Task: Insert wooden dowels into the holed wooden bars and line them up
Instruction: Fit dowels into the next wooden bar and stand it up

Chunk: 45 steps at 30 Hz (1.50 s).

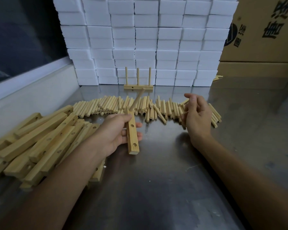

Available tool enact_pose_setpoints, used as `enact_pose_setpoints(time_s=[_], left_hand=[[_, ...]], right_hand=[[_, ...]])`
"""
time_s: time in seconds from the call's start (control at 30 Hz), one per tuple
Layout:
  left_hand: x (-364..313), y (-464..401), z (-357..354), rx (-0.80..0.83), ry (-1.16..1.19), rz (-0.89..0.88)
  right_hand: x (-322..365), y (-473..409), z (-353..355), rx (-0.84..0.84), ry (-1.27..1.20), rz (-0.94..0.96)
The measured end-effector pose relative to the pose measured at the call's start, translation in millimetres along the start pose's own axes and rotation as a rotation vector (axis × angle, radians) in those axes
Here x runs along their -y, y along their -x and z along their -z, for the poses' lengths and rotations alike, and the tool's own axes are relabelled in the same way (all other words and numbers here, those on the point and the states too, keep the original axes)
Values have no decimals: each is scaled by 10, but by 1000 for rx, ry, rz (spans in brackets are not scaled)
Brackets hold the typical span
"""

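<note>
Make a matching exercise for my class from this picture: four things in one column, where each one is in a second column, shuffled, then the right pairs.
Things
1. bar with one dowel
2. finished bar with three dowels
3. pile of loose dowels
4. heap of empty bars

Places
A. lying across the table's middle
B. stacked under the left forearm
C. held in the left hand
D. standing before the white blocks

Pairs: 1-C, 2-D, 3-A, 4-B

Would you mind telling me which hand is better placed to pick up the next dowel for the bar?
The right hand. It hovers directly over the row of loose dowels, holding nothing visible, while the left hand grips the bar, which has one dowel in and two open holes.
</note>
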State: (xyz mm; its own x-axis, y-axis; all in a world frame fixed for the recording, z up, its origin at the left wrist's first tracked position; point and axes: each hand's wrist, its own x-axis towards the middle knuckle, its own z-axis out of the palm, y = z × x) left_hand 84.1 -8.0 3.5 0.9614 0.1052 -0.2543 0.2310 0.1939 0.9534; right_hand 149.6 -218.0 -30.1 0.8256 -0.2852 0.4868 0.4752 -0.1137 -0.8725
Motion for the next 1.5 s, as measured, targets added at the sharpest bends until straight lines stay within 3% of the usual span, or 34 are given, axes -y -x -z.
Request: enact_pose_setpoints(time_s=[0.2,0.37,0.47,0.6,0.7,0.87,1.13,1.37,1.5], left_hand=[[5,-11,8,2,16,7],[5,-17,9,8,38,17],[6,-22,16,10,56,23],[13,-34,23,21,57,32],[16,-43,25,28,44,50],[34,-44,25,38,3,93],[55,-69,36,63,-5,77],[73,-87,41,74,-13,67],[72,-92,41,70,-34,68]], right_hand=[[-13,66,-51,102,239,190],[53,129,-71,162,231,223],[71,123,-62,175,212,174],[67,79,-85,114,55,-78],[68,105,-125,77,13,-145],[219,278,-248,249,-113,-191],[370,583,-512,534,-85,-83],[304,591,-481,554,99,-18],[320,587,-471,596,267,192]])
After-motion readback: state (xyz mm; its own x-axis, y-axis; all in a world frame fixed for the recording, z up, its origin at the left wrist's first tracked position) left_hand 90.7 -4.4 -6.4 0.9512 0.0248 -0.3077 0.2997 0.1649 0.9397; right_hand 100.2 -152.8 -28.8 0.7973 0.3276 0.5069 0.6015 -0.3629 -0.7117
